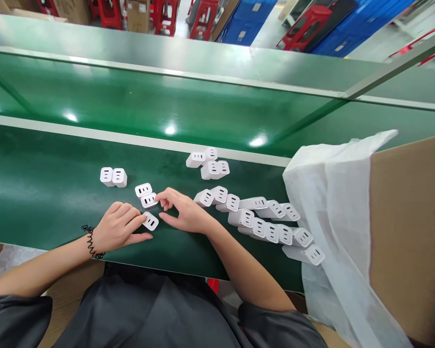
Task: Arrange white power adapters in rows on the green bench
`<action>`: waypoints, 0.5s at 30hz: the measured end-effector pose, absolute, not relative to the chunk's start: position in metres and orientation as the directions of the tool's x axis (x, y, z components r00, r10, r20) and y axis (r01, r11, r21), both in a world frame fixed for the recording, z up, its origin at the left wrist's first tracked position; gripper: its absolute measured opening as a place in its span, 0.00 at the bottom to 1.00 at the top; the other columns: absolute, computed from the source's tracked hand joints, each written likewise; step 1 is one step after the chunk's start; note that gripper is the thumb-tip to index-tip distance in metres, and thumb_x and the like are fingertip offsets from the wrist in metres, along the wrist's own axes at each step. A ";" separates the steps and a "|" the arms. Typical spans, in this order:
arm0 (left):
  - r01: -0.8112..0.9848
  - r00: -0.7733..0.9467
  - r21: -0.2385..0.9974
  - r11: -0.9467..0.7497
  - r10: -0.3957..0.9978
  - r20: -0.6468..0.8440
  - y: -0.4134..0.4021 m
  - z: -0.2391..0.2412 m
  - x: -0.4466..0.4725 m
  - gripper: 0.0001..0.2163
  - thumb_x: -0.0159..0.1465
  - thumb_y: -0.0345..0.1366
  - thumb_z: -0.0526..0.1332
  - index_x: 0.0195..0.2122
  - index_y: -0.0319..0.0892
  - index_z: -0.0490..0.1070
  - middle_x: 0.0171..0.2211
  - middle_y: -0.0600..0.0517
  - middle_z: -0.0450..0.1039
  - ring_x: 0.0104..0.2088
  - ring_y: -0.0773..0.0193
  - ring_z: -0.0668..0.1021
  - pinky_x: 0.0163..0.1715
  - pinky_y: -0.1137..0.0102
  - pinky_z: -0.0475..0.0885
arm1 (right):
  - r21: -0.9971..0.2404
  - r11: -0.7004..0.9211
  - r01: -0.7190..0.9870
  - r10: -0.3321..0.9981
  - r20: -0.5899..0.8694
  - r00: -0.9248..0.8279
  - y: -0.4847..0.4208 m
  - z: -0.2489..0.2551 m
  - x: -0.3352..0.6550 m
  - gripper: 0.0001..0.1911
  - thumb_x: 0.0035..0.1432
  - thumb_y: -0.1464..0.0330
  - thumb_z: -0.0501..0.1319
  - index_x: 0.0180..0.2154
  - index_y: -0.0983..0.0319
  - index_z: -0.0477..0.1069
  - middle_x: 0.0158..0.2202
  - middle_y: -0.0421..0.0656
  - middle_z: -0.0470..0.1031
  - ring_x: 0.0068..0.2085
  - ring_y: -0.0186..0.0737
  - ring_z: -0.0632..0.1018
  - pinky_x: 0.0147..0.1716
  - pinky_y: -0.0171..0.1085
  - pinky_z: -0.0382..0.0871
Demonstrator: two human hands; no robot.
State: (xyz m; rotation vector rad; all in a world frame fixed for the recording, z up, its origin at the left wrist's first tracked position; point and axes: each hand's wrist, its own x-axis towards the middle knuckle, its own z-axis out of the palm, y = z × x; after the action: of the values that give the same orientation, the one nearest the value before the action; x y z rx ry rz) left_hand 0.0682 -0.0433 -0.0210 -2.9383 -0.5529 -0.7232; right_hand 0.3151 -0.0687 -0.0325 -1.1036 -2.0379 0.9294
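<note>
Loosely, left hand (pixel 118 226) and right hand (pixel 184 215) rest released fingers on chargers (pixel 150 221); cardboard box (pixel 409 217) cut off rightward.

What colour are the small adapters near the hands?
White, with dark slots; the adapters by the left hand and right hand show best in the head view.

A green bench (pixel 50 203) carries white adapters: a trio (pixel 148 200) between the left hand (pixel 118 227) and the right hand (pixel 186 215), a pair (pixel 113 177) beyond the left hand, a cluster (pixel 208 164) beyond the right hand, and a long row (pixel 268 220) to its right.
</note>
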 end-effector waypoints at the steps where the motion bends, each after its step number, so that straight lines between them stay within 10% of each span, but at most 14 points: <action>1: 0.349 0.827 0.032 -0.937 0.324 0.460 -0.045 -0.021 0.068 0.11 0.64 0.44 0.66 0.39 0.43 0.71 0.30 0.52 0.75 0.31 0.63 0.74 0.33 0.65 0.63 | -0.789 0.436 0.433 0.837 0.177 -0.518 -0.069 -0.032 0.316 0.15 0.58 0.75 0.58 0.48 0.59 0.66 0.36 0.39 0.68 0.34 0.33 0.72 0.36 0.34 0.70; 15: 0.359 0.797 -0.008 -0.933 0.302 0.523 -0.044 -0.021 0.073 0.12 0.63 0.32 0.61 0.47 0.44 0.73 0.47 0.46 0.79 0.45 0.56 0.77 0.44 0.60 0.67 | -0.591 0.632 0.502 0.737 0.257 -0.625 -0.073 -0.018 0.325 0.12 0.59 0.67 0.65 0.45 0.60 0.71 0.44 0.47 0.70 0.44 0.43 0.73 0.42 0.41 0.73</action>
State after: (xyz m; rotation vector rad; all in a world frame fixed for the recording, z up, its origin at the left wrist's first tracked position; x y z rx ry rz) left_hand 0.0733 -0.0440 -0.0212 -2.8761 -0.5309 -0.8102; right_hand 0.3254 -0.0728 -0.0179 -0.9721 -2.3714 0.6529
